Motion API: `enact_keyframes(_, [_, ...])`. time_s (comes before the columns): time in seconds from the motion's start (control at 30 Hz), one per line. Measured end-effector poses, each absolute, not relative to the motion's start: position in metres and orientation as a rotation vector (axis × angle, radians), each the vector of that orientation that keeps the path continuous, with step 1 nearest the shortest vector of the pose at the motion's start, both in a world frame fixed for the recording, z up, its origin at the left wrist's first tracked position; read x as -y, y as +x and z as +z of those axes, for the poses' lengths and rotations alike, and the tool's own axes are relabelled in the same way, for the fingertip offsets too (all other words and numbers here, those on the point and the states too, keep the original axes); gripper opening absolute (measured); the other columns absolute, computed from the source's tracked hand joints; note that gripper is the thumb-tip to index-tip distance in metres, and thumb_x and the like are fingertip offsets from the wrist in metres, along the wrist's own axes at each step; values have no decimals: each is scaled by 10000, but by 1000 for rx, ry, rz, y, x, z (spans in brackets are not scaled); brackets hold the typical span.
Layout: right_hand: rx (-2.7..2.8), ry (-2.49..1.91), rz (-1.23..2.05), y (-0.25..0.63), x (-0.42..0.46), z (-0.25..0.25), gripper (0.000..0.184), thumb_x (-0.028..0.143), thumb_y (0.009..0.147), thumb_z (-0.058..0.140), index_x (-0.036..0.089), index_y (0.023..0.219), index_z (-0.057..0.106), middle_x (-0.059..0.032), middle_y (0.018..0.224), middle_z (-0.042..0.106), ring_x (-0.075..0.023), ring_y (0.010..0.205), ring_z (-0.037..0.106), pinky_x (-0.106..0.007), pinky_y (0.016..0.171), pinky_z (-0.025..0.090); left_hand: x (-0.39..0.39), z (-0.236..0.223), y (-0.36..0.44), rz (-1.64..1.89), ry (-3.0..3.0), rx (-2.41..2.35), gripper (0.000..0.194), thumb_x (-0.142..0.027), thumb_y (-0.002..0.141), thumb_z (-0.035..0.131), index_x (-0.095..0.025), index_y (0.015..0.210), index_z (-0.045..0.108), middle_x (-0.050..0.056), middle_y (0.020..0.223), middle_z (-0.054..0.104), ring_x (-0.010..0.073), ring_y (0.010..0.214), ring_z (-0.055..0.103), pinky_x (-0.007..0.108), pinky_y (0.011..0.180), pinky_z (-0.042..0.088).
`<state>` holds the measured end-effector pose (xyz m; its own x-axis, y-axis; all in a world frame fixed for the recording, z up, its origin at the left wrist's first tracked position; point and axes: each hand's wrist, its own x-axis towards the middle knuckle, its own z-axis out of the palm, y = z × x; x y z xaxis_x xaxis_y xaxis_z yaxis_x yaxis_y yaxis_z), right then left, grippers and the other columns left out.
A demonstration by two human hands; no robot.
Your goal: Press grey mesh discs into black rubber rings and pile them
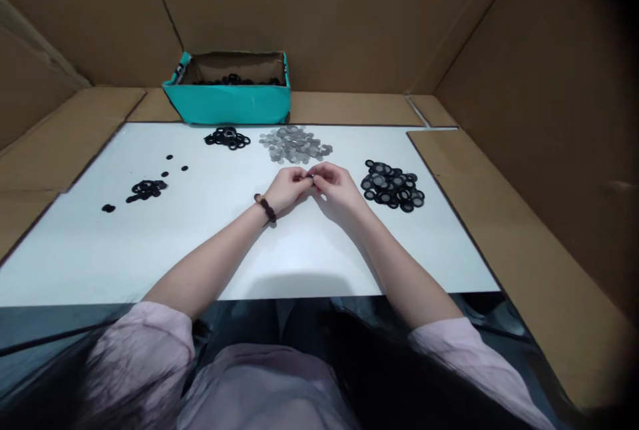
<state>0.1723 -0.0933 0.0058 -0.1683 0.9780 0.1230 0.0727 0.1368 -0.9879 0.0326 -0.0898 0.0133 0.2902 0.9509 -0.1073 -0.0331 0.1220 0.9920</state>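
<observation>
Near the middle of the white tabletop, my left hand (288, 189) and my right hand (335, 184) meet fingertip to fingertip. Both are closed in a pinch on one small dark piece (310, 177), probably a black ring; fingers cover most of it. Just beyond them lies a heap of thin grey discs (295, 145). To the right of my right hand is a pile of black rings with grey centres (392, 185). Plain black rings (227, 138) form a smaller pile at the back, left of the grey discs.
A turquoise box (229, 104) with black rings inside stands at the back on cardboard. On the left lie a cluster of black pieces (147, 189) and several scattered black discs (108, 208). Cardboard walls (349, 24) enclose the white table (210, 184) at the back and sides.
</observation>
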Motion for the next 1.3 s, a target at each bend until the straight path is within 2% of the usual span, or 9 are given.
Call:
enact_keyframes(0.17, [1780,-1151,1072,187,92,17,153,196,710,496,174,758,641,-38,741,640,-151,641,528,-301,637,422,88,24,27,742,1613,-1022,136,-172,691,659,-140,621,547,-36,559,511,80,529,449,194,510,302])
enact_keyframes(0.3, [1734,-1365,575,214,88,28,187,151,737,461,193,796,634,-65,793,622,-190,729,557,-348,739,439,63,31,1,1094,1674,-1251,97,-182,703,685,-153,728,595,-15,683,565,118,673,484,207,621,326])
enact_keyframes(0.4, [1571,-1556,343,241,87,31,198,134,749,454,201,868,597,-46,719,574,-198,702,544,-365,758,437,39,30,-33,1559,1588,-1721,149,-109,736,656,-168,696,525,-37,663,451,113,703,404,222,668,256])
enact_keyframes(0.6, [1508,-1803,216,268,81,17,127,109,724,464,222,731,521,-48,687,545,-211,689,530,-356,720,425,12,10,-76,1456,1594,-1784,367,1,755,559,-200,593,298,-48,506,204,143,886,414,271,725,178])
enact_keyframes(0.7, [1524,-1890,199,271,77,11,131,104,717,472,226,671,486,-55,689,536,-224,729,542,-352,713,428,1,1,-81,1403,1731,-2044,303,-130,767,590,-202,592,354,-17,535,370,210,982,453,342,849,218])
enact_keyframes(0.83, [1496,-1803,105,264,75,16,102,106,729,483,199,737,523,-71,803,572,-207,789,547,-358,786,434,-4,-2,-76,1312,1833,-2224,148,-272,812,551,-138,752,566,106,784,587,312,1024,508,503,911,289])
enact_keyframes(0.93, [1400,-1563,249,244,76,21,82,220,810,490,177,801,559,-45,764,584,-166,715,533,-326,756,440,11,-2,-49,1302,2224,-2013,230,-199,809,498,-78,953,631,155,910,649,284,956,554,501,883,397])
enact_keyframes(1.1, [1402,-1212,1098,199,83,14,327,500,790,570,173,769,564,17,584,534,-92,486,412,-237,500,353,56,-5,15,1136,2840,-1169,353,-246,868,471,-99,1167,588,131,891,672,244,868,610,396,794,490])
enact_keyframes(1.3, [1333,-1224,1316,184,85,2,258,393,744,647,175,711,515,62,492,464,-68,443,382,-210,473,306,74,-5,28,1092,2951,-904,394,-273,915,426,-77,1241,525,136,869,670,234,815,624,377,755,511])
